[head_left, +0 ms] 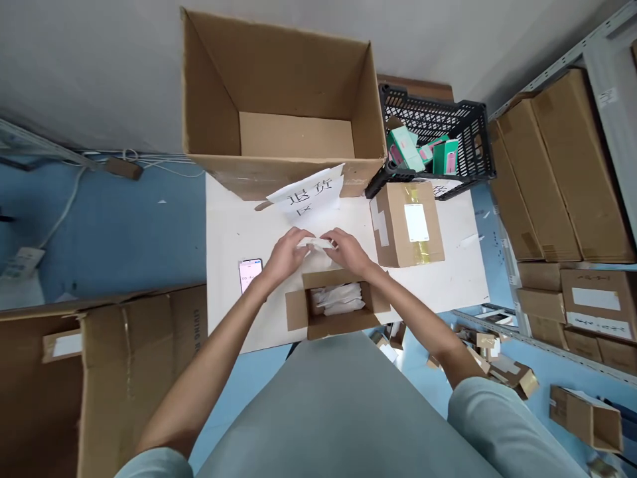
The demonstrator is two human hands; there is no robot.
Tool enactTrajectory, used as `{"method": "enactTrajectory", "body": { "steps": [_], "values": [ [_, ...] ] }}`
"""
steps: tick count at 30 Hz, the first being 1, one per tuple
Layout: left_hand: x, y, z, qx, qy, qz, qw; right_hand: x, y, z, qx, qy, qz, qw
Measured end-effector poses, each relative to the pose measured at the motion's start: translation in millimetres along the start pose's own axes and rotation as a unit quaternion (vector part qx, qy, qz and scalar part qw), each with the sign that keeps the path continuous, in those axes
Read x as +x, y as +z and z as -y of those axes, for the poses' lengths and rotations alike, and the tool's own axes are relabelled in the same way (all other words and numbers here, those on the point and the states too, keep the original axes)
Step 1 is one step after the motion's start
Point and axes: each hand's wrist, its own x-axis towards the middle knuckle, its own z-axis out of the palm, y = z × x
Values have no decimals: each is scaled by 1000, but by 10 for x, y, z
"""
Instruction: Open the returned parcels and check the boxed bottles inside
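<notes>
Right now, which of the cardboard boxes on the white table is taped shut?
The medium box at the right, just in front of the black crate: yellowish tape runs over it, while the big back box and small near box stand open.

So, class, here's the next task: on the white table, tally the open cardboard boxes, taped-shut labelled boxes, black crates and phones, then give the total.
Open cardboard boxes: 2 (large box, small box)
Taped-shut labelled box: 1
Black crate: 1
Phone: 1
Total: 5

Paper sign [318,199] in forward path
</notes>
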Motion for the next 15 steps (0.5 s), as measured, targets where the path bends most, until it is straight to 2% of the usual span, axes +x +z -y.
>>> {"method": "enactTrajectory", "body": {
  "steps": [1, 3, 6, 8, 11, 13, 15],
  "values": [
    [-166, -25, -197, -5, 7, -6, 1000, -215, -71, 113, 17, -10, -13, 1000],
    [-516, 59, -523, -10, 18, -7, 1000, -666, -147, 263, 40, -16, -29, 999],
    [-960, 456, -745, -8, 29, -30, 999, -1245, -83, 252, 63, -1, -32, 998],
    [-1130, 790, -724, -3, 34, -38, 999, -1488, 47, 117, 68, 19, -31, 997],
    [-1185, 1206, -564, 32, 60, -15, 998, -1652, 271, -141, 43, 59, -33, 997],
    [-1152, 1371, -441, 70, 72, 8, 995, -1689, 393, -285, 17, 90, -12, 996],
    [-1129, 1443, -339, 112, 74, 39, 990, -1712, 477, -384, -2, 104, 28, 994]
  ]
}}
